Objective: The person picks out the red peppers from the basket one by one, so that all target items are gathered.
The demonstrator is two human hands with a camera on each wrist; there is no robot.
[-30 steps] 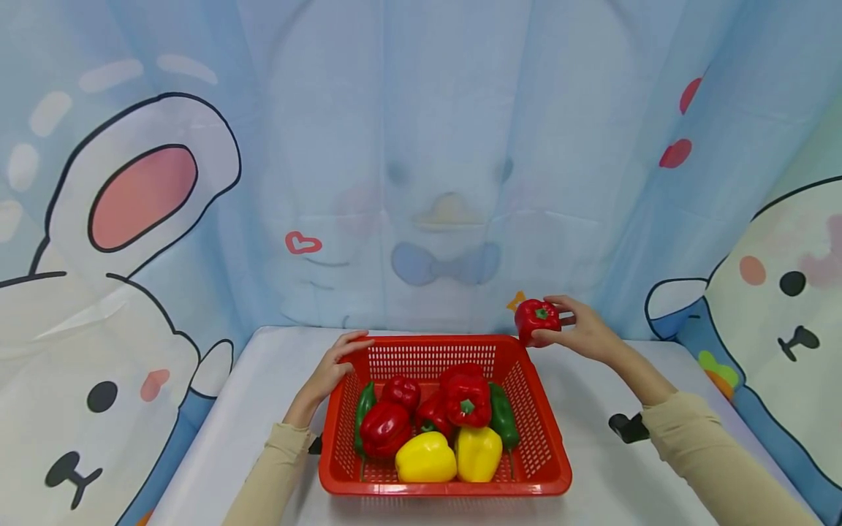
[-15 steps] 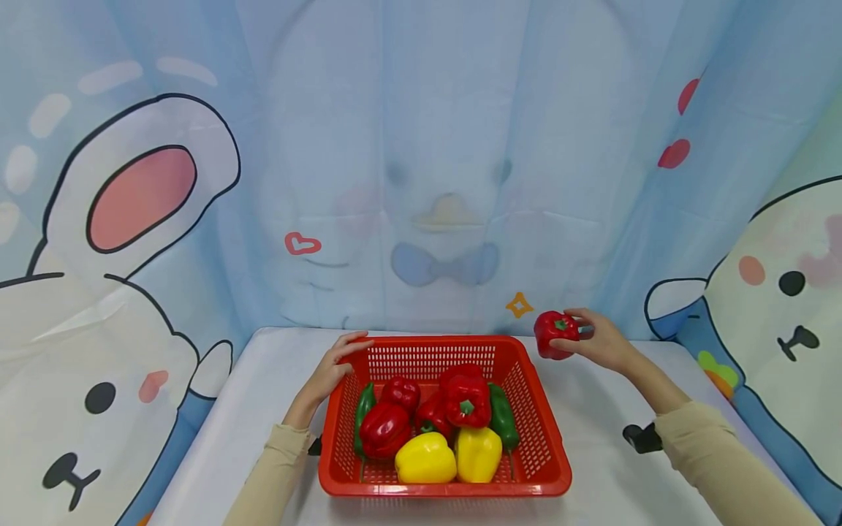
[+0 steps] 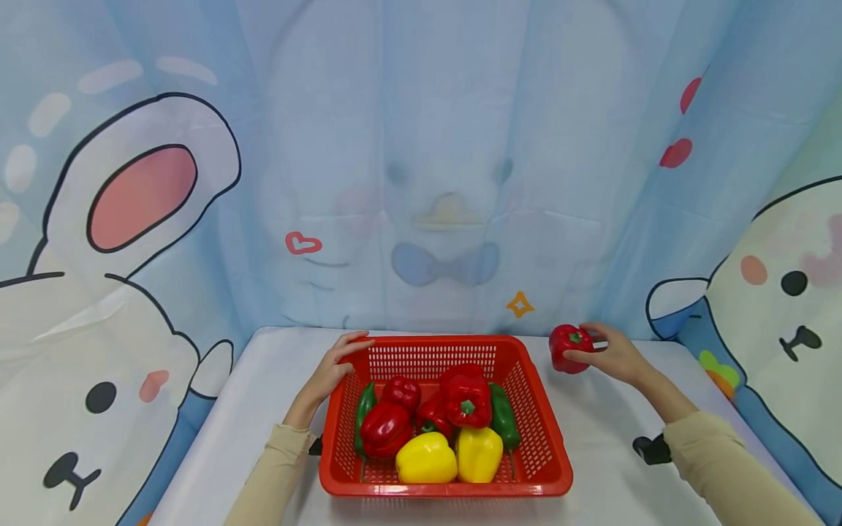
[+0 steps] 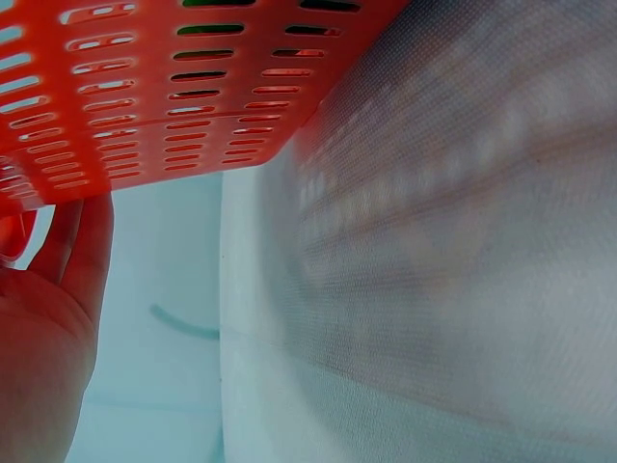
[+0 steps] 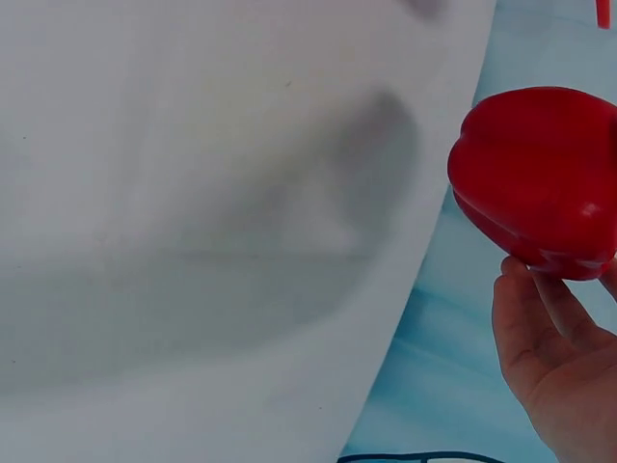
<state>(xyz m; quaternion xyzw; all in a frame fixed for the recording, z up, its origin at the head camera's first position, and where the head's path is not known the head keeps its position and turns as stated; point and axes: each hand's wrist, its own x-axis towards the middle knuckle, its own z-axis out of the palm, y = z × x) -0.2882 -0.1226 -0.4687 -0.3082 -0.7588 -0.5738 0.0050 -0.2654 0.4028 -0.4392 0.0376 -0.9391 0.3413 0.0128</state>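
Pinching one red pepper (image 3: 562, 347) between thumb and fingers, the right hand (image 3: 618, 356) in the head view is at two o'clock of the red basket (image 3: 447, 490), apart from its rim, with the pepper's green stem (image 3: 576, 337) facing the camera. At the basket's ten o'clock corner the left hand (image 3: 329, 372) holds the rim, its grip covering part of that corner. Inside, a yellow pepper (image 3: 426, 458) lies toward seven o'clock, a second yellow pepper (image 3: 479, 454) toward four, one long green pepper (image 3: 365, 413) at nine and another green pepper (image 3: 504, 416) at three, with a heap of red peppers (image 3: 386, 431) between. Under the basket is a white-covered table (image 3: 605, 438). Behind hangs a blue curtain (image 3: 447, 95) printed with a bow tie (image 3: 444, 267) at the basket's twelve o'clock, an orange star (image 3: 520, 296) at ten o'clock of the held pepper, and pale animal figures (image 3: 789, 314) at both sides.

From the left wrist, the basket's slotted wall fills nine to twelve o'clock, blocking most of the contents; a little green shows through. The left hand is at eight o'clock, fingers against the wall.

From the right wrist, the held pepper sits between two and three o'clock, cut by the frame edge, fingertips beneath it; a soft shadow (image 5: 376, 174) lies on the table.
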